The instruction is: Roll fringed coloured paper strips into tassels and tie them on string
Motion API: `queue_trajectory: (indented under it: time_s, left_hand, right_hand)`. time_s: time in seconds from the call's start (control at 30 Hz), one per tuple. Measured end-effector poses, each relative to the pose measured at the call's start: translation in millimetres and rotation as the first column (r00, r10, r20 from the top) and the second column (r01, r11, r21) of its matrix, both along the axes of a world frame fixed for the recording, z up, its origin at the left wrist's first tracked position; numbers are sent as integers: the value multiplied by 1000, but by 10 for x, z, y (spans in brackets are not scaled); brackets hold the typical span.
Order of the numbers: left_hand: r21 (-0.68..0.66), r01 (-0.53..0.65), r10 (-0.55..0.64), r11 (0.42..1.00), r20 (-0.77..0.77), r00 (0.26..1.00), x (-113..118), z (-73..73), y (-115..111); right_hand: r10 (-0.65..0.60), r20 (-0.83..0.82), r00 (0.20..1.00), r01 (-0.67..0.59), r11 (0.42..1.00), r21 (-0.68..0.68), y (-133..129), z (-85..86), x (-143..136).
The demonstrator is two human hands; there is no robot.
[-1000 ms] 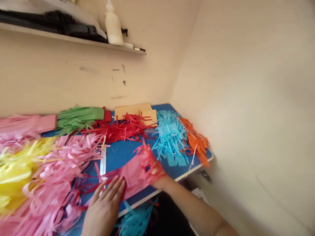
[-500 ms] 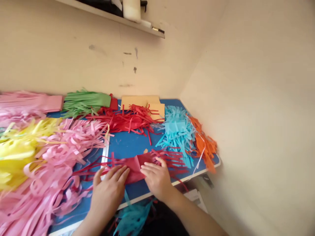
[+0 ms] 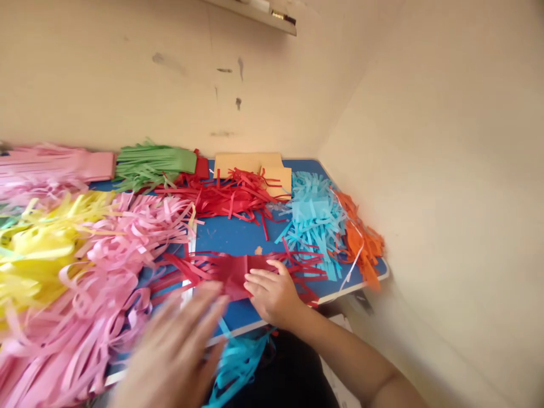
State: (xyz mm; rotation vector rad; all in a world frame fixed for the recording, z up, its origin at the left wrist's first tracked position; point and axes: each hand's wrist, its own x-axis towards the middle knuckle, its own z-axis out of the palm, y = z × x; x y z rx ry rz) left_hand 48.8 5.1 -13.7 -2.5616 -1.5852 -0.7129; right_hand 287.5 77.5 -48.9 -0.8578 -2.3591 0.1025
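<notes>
A dark red sheet of fringed tissue paper [image 3: 232, 275] lies across the front of the blue table, its cut strips spreading out to both sides from an uncut middle with a crease. My right hand [image 3: 274, 292] rests flat on the right part of that middle, fingers stretched to the left. Closer to the camera, my left hand [image 3: 178, 340] is raised off the paper and smeared by motion, with its fingers extended and nothing seen in them. Below the table edge, light blue paper strips [image 3: 240, 360] hang over my lap.
Pink fringe [image 3: 123, 243] and yellow fringe [image 3: 38, 255] cover the left side. Along the back lie green fringe [image 3: 157, 161], bright red fringe [image 3: 229, 195] and tan paper pieces [image 3: 249, 164]. Light blue fringe [image 3: 314, 212] and orange fringe [image 3: 363, 238] sit at the right. A wall shelf [image 3: 259, 14] juts out above.
My left hand has lifted off the dark red paper and come back toward me. My right hand stays on the paper. The view has tilted slightly downward.
</notes>
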Motion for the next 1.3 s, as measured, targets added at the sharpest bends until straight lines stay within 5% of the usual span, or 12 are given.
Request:
queue_trajectory:
  time_s: [0.07, 0.13, 0.23, 0.33, 0.43, 0.6, 0.97, 1.3]
  left_hand:
    - [19, 169, -167, 985, -71, 983, 403, -134, 136]
    - [22, 170, -167, 985, -116, 979, 569, -334, 277]
    - [24, 180, -177, 983, -111, 978, 413, -623, 360]
    - [15, 150, -149, 989, -14, 989, 127, -728, 343]
    - [-83, -1, 9, 997, 102, 995, 28, -644, 390]
    - [-260, -254, 287, 932, 98, 953, 198, -444, 591]
    - [-272, -401, 389, 875, -98, 916, 302, -395, 687]
    - [-245, -451, 396, 858, -244, 885, 346, -354, 739]
  right_hand:
    - [27, 41, 999, -26, 999, -23, -52, -42, 9]
    - [40, 56, 998, -38, 999, -31, -86, -95, 75]
    - [30, 46, 998, -26, 996, -88, -77, -181, 222]
    - [-49, 53, 997, 61, 969, -241, 7, -200, 293]
    - [-147, 114, 983, 178, 920, -350, 141, -121, 224]
    - [-168, 257, 952, 266, 868, -419, 352, 18, 34]
    - [-321, 331, 887, 451, 756, -475, 488, -19, 29]
    - [-340, 362, 868, 486, 732, -477, 504, -28, 4]
